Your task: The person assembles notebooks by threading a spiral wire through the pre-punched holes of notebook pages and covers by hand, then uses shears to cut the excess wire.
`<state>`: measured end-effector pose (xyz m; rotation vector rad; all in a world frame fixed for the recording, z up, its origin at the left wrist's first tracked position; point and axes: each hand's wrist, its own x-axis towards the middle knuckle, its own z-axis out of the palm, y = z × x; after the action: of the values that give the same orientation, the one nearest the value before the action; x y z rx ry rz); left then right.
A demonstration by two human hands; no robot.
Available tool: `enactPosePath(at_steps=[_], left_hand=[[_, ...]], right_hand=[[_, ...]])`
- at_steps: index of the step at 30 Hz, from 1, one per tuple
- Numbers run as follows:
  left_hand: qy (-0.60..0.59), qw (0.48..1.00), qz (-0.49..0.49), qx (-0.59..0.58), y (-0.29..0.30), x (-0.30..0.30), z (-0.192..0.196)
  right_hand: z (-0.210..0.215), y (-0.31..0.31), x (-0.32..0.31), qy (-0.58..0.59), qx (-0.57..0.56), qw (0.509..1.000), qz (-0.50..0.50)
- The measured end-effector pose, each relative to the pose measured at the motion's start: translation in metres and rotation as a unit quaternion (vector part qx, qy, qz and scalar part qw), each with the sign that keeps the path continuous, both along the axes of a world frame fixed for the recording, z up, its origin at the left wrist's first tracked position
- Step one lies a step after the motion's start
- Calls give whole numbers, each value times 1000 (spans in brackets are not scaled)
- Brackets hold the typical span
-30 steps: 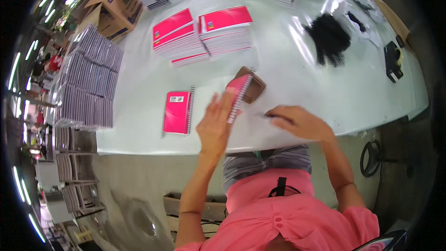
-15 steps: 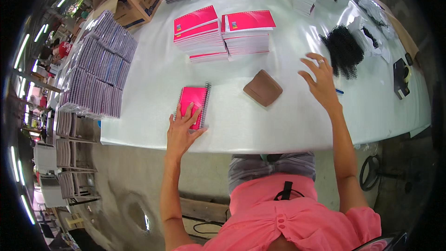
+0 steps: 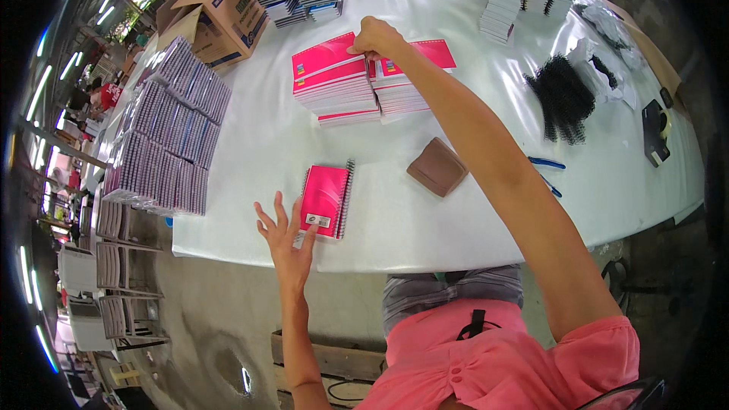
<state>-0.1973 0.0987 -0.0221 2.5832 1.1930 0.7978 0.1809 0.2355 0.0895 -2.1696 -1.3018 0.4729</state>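
Pink bound notebook (image 3: 325, 202) lies flat near the white table (image 3: 471, 235) edge, spiral side right. Our left hand (image 3: 287, 239) is spread wide, fingertips by its lower corner, holding nothing. Our right hand (image 3: 374, 36) is closed, pinching a sheet on the two pink stacks (image 3: 357, 80), likely lifting the top one. Brown pad (image 3: 437, 167) sits between.

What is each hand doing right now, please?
Left hand: open, fingers spread, beside the bound pink notebook.
Right hand: closed on the right pink stack.

Pink spiral notebook (image 3: 326, 201), flat near table edge
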Motion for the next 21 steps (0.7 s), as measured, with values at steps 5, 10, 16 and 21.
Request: enactPosePath(at_steps=[5,10,16,21], left_hand=[[-188,979,61,-57,9,20,19],[-262,961,-21,-91,42,91,48],[-317,935,-19,-159,95,144,46],[-393,905,43,-154,90,141,64]], right_hand=[[-2,1,-11,-70,-4,997,-29],[-17,-4,24,105,26,993,-45],[-3,-15,-2,-93,119,984,-94],[-16,-62,6,171,236,957,1]])
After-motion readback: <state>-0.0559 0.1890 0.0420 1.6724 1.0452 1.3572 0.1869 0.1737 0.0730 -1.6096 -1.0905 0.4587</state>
